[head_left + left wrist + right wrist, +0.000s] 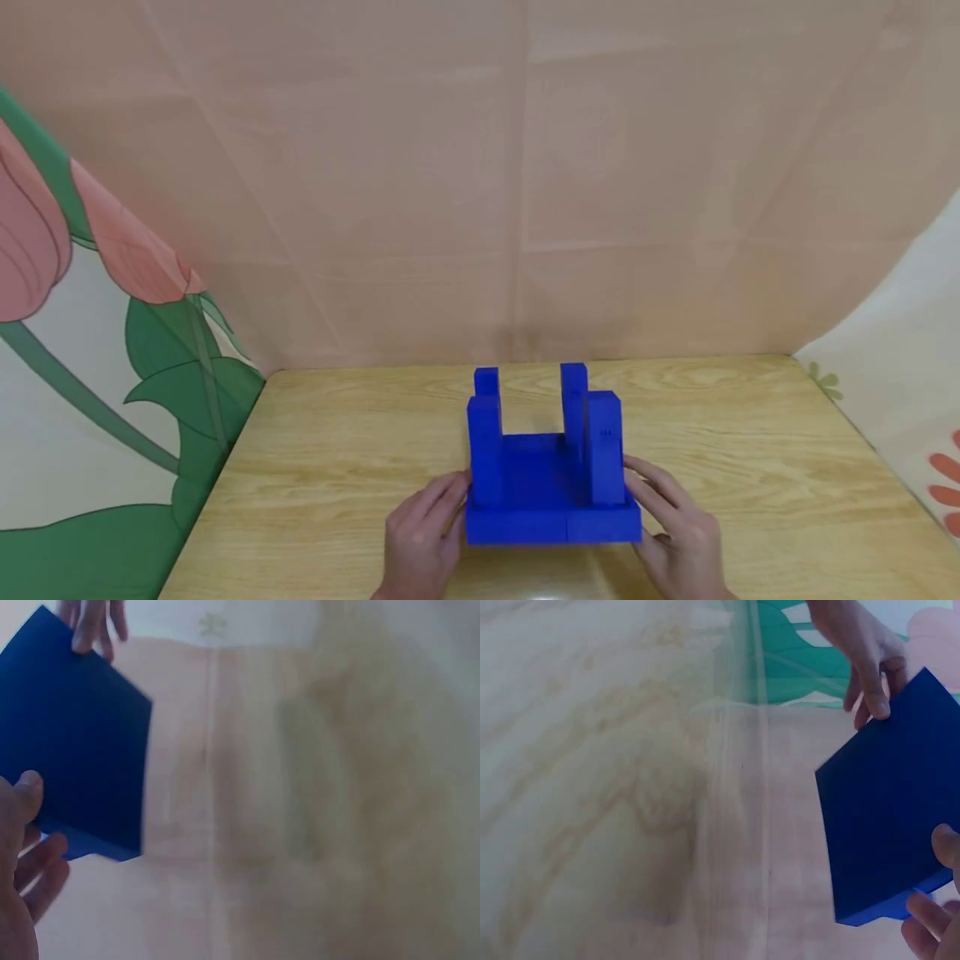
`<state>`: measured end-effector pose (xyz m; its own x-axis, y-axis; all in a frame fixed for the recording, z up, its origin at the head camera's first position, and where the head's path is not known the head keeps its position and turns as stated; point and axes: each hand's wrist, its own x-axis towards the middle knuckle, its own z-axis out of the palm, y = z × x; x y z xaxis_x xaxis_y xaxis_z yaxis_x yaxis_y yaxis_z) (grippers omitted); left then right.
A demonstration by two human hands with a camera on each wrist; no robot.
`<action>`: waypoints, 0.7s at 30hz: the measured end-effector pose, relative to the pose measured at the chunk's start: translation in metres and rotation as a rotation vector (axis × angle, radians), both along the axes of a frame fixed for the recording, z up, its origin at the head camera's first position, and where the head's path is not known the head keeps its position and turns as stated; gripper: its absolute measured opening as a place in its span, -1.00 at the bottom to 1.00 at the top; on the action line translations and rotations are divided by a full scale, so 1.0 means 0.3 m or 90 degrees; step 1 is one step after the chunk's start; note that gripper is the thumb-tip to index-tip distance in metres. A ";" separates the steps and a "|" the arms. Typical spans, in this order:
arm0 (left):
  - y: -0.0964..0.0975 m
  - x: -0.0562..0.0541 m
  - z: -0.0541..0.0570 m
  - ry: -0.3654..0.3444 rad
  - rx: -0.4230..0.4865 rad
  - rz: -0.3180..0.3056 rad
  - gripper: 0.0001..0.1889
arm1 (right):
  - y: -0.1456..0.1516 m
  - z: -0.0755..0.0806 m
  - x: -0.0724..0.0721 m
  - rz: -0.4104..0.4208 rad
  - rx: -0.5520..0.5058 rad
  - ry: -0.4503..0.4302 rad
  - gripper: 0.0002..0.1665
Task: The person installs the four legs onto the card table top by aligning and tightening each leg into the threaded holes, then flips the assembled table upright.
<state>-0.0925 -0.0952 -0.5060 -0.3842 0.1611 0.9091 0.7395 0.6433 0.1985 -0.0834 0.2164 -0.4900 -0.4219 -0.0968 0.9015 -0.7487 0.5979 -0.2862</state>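
Observation:
Both hands hold a blue block structure [553, 527] in front of the body, raised over the table. It has a low, rimmed base with several rectangular posts standing up near its corners. My left hand [423, 533] grips the left side of the base, and my right hand [678, 525] grips the right side. In the left wrist view, the left thumb lies on the flat blue underside [75, 742], with the fingers around the edge. The right wrist view shows the right thumb on that same plain face [892, 795], other fingers curled at the side.
A wood-grain table [337, 450] extends beneath the hands. Behind it hangs a creased pinkish-beige cloth [420, 183]. Flower-printed cloth [82, 375] borders the left side, and a white floral cloth [892, 358] borders the right.

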 end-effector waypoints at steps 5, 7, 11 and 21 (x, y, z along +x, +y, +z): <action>-0.015 0.019 0.044 -0.127 -0.035 0.012 -0.49 | 0.010 -0.021 -0.007 0.009 0.003 -0.059 -0.33; -0.017 0.023 0.054 -0.162 -0.028 -0.005 -0.51 | 0.010 -0.023 -0.010 0.037 -0.009 -0.072 -0.36; -0.014 0.027 0.067 -0.202 -0.006 -0.047 -0.60 | 0.009 -0.011 -0.007 0.058 -0.015 -0.106 -0.37; 0.004 0.049 0.116 -0.374 0.088 -0.087 -0.37 | -0.016 0.029 0.000 0.218 -0.236 -0.191 -0.23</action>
